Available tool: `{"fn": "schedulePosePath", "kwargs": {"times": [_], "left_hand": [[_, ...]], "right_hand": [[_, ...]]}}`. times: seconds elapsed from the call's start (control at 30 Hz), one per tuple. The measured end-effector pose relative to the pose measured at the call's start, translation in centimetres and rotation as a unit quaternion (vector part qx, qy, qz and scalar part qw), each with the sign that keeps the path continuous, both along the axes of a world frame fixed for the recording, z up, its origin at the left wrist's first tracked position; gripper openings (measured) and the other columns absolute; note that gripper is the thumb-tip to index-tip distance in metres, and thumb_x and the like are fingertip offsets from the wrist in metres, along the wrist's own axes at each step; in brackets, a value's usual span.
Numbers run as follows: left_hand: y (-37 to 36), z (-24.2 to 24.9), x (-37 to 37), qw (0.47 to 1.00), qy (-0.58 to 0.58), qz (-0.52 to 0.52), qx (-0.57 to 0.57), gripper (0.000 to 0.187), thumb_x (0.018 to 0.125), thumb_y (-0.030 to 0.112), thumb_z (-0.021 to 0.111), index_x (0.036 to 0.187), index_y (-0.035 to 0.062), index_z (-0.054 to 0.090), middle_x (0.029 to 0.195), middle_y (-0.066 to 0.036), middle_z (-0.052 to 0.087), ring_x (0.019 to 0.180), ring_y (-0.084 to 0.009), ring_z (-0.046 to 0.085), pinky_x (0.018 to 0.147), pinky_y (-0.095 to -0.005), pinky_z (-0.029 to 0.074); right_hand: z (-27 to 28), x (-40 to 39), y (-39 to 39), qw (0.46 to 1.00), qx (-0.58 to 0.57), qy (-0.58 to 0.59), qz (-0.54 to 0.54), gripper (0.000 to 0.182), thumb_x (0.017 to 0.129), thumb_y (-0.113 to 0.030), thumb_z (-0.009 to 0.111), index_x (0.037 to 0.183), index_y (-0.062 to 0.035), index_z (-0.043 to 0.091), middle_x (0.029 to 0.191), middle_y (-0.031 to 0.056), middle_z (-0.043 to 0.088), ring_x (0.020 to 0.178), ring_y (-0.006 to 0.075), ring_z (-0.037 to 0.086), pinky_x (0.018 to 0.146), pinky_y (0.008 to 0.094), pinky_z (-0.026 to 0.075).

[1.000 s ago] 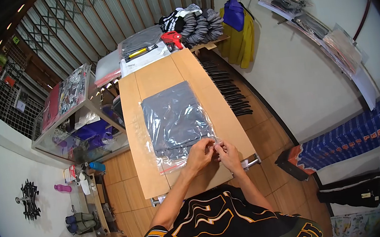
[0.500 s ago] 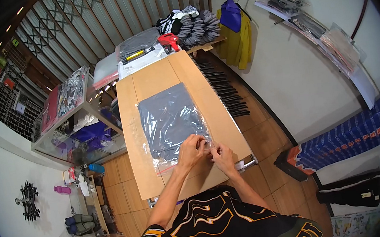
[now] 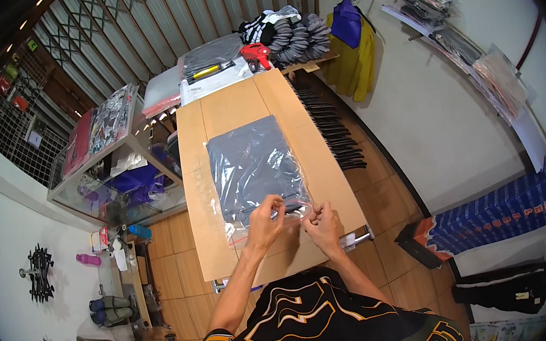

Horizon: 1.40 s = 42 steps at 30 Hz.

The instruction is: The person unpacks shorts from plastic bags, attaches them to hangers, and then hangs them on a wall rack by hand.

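Observation:
A clear plastic bag (image 3: pixel 236 234) with a folded dark grey garment (image 3: pixel 252 163) inside lies flat on the cardboard-topped table (image 3: pixel 328 184). A red strip runs along the bag's near edge. My right hand (image 3: pixel 322 227) is closed in a pinch at the bag's near right corner. Over the near part of the bag is my left hand (image 3: pixel 266 225), its fingers loosely curled and a gap between thumb and fingers. I see nothing in it; whether it touches the plastic is hard to make out.
At the table's far end are a red tag gun (image 3: pixel 256 57), a yellow cutter (image 3: pixel 204 72) and bundled grey-striped goods (image 3: pixel 298 38). A glass display case (image 3: pixel 118 168) stands left. Dark hangers (image 3: pixel 332 130) line the right side. A blue patterned box (image 3: pixel 493 213) lies at right.
My left hand has moved left, away from the right hand and the bag's corner, and its fingers have loosened. My right hand stays at the corner. The whole view has shifted slightly.

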State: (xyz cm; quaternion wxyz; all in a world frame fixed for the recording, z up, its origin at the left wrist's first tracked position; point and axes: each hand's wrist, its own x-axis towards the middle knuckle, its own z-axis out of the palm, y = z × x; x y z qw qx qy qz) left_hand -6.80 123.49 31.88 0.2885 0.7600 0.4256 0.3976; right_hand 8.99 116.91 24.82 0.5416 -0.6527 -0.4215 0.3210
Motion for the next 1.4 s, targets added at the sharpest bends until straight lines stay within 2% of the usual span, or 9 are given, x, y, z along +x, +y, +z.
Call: {"fn": "schedulePosePath", "kwargs": {"times": [0.1,0.37,0.57,0.63,0.7,0.83,1.0,1.13,1.4], "left_hand": [[0.5,1.5,-0.7,0.999,-0.003,0.031,-0.011,0.02,0.082,0.0,0.067,0.099,0.0017,0.057,0.084,-0.014,0.069,0.077,-0.0262,0.069,0.068,-0.0361,0.054],[-2.9,-2.4,-3.1,0.999,0.033,-0.023,-0.013,0.023,0.082,0.0,0.067,0.103,0.0027,0.058,0.085,-0.014,0.067,0.077,-0.0285,0.068,0.069,-0.0359,0.054],[-2.8,-1.2,-5.5,0.995,0.018,0.034,-0.093,0.018,0.084,0.001,0.068,0.1,0.0019,0.06,0.085,-0.013,0.067,0.077,-0.0267,0.068,0.069,-0.0348,0.053],[-1.9,0.4,-5.8,0.996,-0.003,0.091,0.022,0.016,0.084,0.001,0.069,0.097,0.0019,0.061,0.085,-0.013,0.068,0.077,-0.0257,0.068,0.068,-0.0339,0.053],[-1.6,1.4,-6.0,0.992,-0.021,0.115,0.038,0.016,0.082,0.0,0.07,0.096,0.0022,0.061,0.08,-0.01,0.068,0.072,-0.02,0.066,0.067,-0.0315,0.05],[-2.3,0.1,-6.4,0.993,0.0,0.116,0.021,0.02,0.081,0.002,0.073,0.096,0.0026,0.06,0.081,-0.011,0.068,0.075,-0.0229,0.067,0.067,-0.0332,0.051],[-4.9,-2.7,-7.3,0.993,0.056,0.1,-0.039,0.023,0.079,0.004,0.074,0.097,0.0024,0.06,0.08,-0.012,0.067,0.075,-0.026,0.066,0.066,-0.0354,0.053],[-4.8,-2.5,-7.8,0.991,0.033,0.11,-0.07,0.02,0.081,0.004,0.073,0.097,0.0025,0.06,0.08,-0.012,0.067,0.074,-0.0265,0.066,0.066,-0.0355,0.053],[0.0,2.3,-10.0,0.987,0.008,0.145,0.066,0.014,0.085,0.0,0.069,0.095,0.001,0.06,0.082,-0.013,0.067,0.073,-0.0258,0.066,0.066,-0.0338,0.052]], "right_hand": [[0.4,-0.2,-0.1,1.0,-0.008,-0.023,-0.005,0.03,0.079,-0.003,0.068,0.095,-0.0005,0.043,0.067,0.0095,0.065,0.058,0.0141,0.066,0.054,0.028,0.051],[2.4,-0.4,-0.5,0.996,0.006,-0.087,-0.005,0.037,0.077,-0.007,0.073,0.098,0.0016,0.043,0.068,0.0115,0.07,0.058,0.0196,0.069,0.055,0.0306,0.051],[2.7,-0.5,-0.6,0.997,-0.028,-0.066,0.016,0.043,0.075,-0.008,0.074,0.103,0.0023,0.042,0.07,0.0112,0.07,0.059,0.0207,0.069,0.057,0.0309,0.052],[1.7,-0.4,-0.4,0.997,-0.026,-0.063,0.024,0.043,0.075,-0.007,0.073,0.103,0.0018,0.042,0.07,0.0115,0.07,0.06,0.0204,0.07,0.058,0.0309,0.052],[1.9,-0.5,-0.5,0.997,-0.028,-0.063,0.021,0.043,0.075,-0.007,0.073,0.104,0.0014,0.042,0.07,0.0116,0.07,0.061,0.0204,0.07,0.058,0.0308,0.052],[2.0,-0.3,-0.5,0.993,-0.037,-0.114,0.007,0.043,0.074,-0.006,0.072,0.104,0.0009,0.042,0.069,0.0119,0.07,0.062,0.0211,0.07,0.058,0.0309,0.052],[1.9,-0.5,-0.4,0.997,-0.025,-0.079,0.004,0.042,0.074,-0.005,0.071,0.104,0.0012,0.042,0.069,0.0123,0.07,0.062,0.0221,0.07,0.057,0.0316,0.052],[1.3,-0.4,-0.4,0.997,-0.02,-0.071,0.016,0.042,0.075,-0.004,0.071,0.105,0.0016,0.041,0.07,0.0127,0.07,0.062,0.0219,0.07,0.057,0.0311,0.052],[1.3,-0.2,-0.5,0.998,-0.019,-0.058,0.033,0.042,0.077,-0.003,0.07,0.105,0.0014,0.04,0.07,0.0121,0.069,0.06,0.0193,0.069,0.056,0.0302,0.052]]}}
